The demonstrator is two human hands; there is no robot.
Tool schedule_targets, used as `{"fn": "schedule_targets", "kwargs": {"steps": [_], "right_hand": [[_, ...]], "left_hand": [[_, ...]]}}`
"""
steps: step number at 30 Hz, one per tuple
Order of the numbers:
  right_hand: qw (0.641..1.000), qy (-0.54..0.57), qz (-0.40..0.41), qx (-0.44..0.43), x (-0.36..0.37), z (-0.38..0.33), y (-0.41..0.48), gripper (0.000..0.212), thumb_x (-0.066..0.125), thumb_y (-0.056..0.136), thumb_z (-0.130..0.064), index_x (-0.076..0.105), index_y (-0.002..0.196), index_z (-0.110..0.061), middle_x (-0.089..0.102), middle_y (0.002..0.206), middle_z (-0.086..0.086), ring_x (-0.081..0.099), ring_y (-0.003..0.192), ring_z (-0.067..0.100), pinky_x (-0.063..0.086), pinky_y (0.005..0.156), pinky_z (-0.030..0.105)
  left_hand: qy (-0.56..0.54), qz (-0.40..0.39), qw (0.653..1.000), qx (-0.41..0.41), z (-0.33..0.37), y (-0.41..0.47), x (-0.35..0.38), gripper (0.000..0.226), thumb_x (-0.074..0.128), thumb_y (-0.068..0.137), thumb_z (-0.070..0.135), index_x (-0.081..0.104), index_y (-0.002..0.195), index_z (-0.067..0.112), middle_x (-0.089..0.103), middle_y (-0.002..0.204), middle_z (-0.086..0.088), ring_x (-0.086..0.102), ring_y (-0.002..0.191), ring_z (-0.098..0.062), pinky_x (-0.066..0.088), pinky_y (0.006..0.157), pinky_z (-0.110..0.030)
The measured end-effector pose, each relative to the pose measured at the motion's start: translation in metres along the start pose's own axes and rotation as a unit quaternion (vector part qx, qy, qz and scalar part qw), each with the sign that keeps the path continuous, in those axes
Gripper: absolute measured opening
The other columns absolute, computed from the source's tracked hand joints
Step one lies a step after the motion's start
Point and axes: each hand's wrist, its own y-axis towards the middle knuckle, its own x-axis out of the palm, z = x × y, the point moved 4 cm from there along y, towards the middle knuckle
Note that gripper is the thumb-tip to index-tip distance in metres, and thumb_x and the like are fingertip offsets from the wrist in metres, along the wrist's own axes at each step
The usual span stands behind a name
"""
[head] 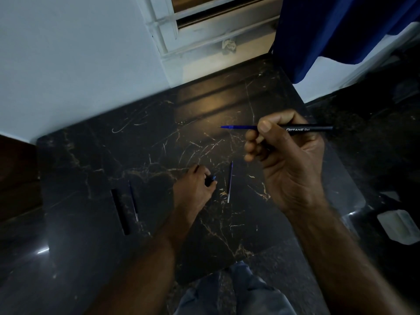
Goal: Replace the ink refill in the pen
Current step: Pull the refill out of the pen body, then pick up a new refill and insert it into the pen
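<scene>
Right grip (286,155) is pinching the slim black plastic pen (313,128), blue refill (238,127) pointing left, while left grip (193,185), lower-left, is pinching a small dark cone (211,178).

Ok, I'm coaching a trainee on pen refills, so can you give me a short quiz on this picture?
1. True or false: the right hand holds the pen barrel with a blue refill sticking out of it.
2. How many loose refills lie on the marble top? A one, B two, C four.
3. Which hand pinches a small dark piece at the tabletop?
Key: 1 true. 2 B. 3 the left hand.
</scene>
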Motion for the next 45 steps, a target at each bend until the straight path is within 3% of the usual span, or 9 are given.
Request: {"fn": "schedule_targets", "kwargs": {"steps": [9,14,22,28,30,32,36,40,45], "right_hand": [[1.0,0.004,0.009,0.006,-0.002,-0.001,0.0,0.004,0.064,0.091,-0.001,0.062,0.089,-0.004,0.072,0.076,0.009,0.069,0.063,0.02,0.056,0.055,0.029],[0.999,0.039,0.021,0.02,-0.002,-0.002,0.003,0.003,0.063,0.092,-0.003,0.061,0.09,-0.004,0.07,0.076,0.01,0.067,0.062,0.018,0.055,0.054,0.026],[0.997,0.072,0.011,0.013,0.018,-0.005,0.008,0.003,0.064,0.092,-0.006,0.062,0.09,-0.005,0.071,0.077,0.01,0.067,0.061,0.016,0.053,0.052,0.024],[0.997,0.074,0.019,0.014,0.002,-0.005,0.004,0.003,0.062,0.095,-0.005,0.064,0.092,-0.004,0.071,0.082,0.012,0.067,0.065,0.017,0.053,0.054,0.024],[0.997,0.073,0.029,0.019,-0.003,-0.004,0.001,0.003,0.06,0.095,-0.004,0.062,0.093,-0.004,0.07,0.082,0.013,0.067,0.065,0.017,0.053,0.054,0.024],[0.996,0.074,0.032,0.026,-0.004,-0.003,-0.001,0.003,0.06,0.095,-0.004,0.062,0.092,-0.004,0.07,0.081,0.012,0.067,0.064,0.017,0.052,0.054,0.024],[0.997,0.067,0.018,0.028,-0.001,-0.002,-0.004,0.004,0.06,0.095,-0.006,0.06,0.092,-0.004,0.071,0.081,0.012,0.067,0.064,0.016,0.053,0.054,0.024],[0.999,0.047,0.016,0.021,-0.005,-0.006,-0.005,0.003,0.06,0.094,-0.005,0.059,0.093,-0.002,0.071,0.081,0.013,0.067,0.064,0.017,0.053,0.054,0.025],[0.999,0.027,0.025,0.013,-0.016,-0.009,-0.006,0.005,0.063,0.092,-0.006,0.061,0.092,-0.002,0.072,0.081,0.012,0.067,0.065,0.019,0.054,0.054,0.026]], "left_hand": [[-0.174,0.037,0.984,-0.03,0.018,-0.001,-0.031,0.03,0.07,0.093,0.047,0.066,0.116,0.028,0.068,0.106,0.012,0.062,0.083,0.001,0.052,0.068,-0.023],[-0.67,0.04,0.74,0.045,0.08,-0.007,-0.138,0.017,0.07,0.095,0.009,0.073,0.111,0.015,0.067,0.087,-0.002,0.058,0.065,-0.01,0.048,0.055,-0.028],[-0.732,0.07,0.674,0.071,0.105,-0.005,-0.19,0.013,0.076,0.089,0.006,0.077,0.097,0.016,0.074,0.082,0.0,0.065,0.066,-0.009,0.051,0.051,-0.022],[-0.827,0.208,0.518,-0.064,0.025,0.015,-0.216,0.003,0.072,0.096,0.016,0.075,0.095,0.018,0.078,0.088,0.003,0.068,0.071,-0.003,0.052,0.061,-0.018],[-0.776,0.247,0.575,-0.077,-0.006,0.037,-0.211,0.004,0.076,0.095,0.016,0.076,0.098,0.014,0.078,0.089,0.0,0.069,0.073,-0.007,0.054,0.064,-0.022],[-0.643,0.243,0.721,-0.088,-0.023,0.063,-0.189,0.009,0.077,0.094,0.016,0.078,0.1,0.009,0.078,0.08,0.002,0.069,0.067,-0.008,0.056,0.061,-0.024],[-0.36,0.046,0.93,0.061,-0.004,0.094,-0.115,0.017,0.078,0.095,0.023,0.082,0.104,0.009,0.079,0.083,0.011,0.074,0.074,-0.001,0.059,0.073,-0.021],[-0.231,-0.123,0.958,0.118,0.0,0.101,-0.043,0.006,0.084,0.089,0.021,0.081,0.094,0.024,0.075,0.086,0.018,0.067,0.075,0.014,0.047,0.074,-0.006],[-0.148,-0.113,0.972,0.14,-0.014,0.104,-0.016,0.008,0.086,0.087,0.023,0.082,0.093,0.019,0.075,0.084,0.008,0.062,0.07,0.005,0.05,0.069,-0.02]]}}
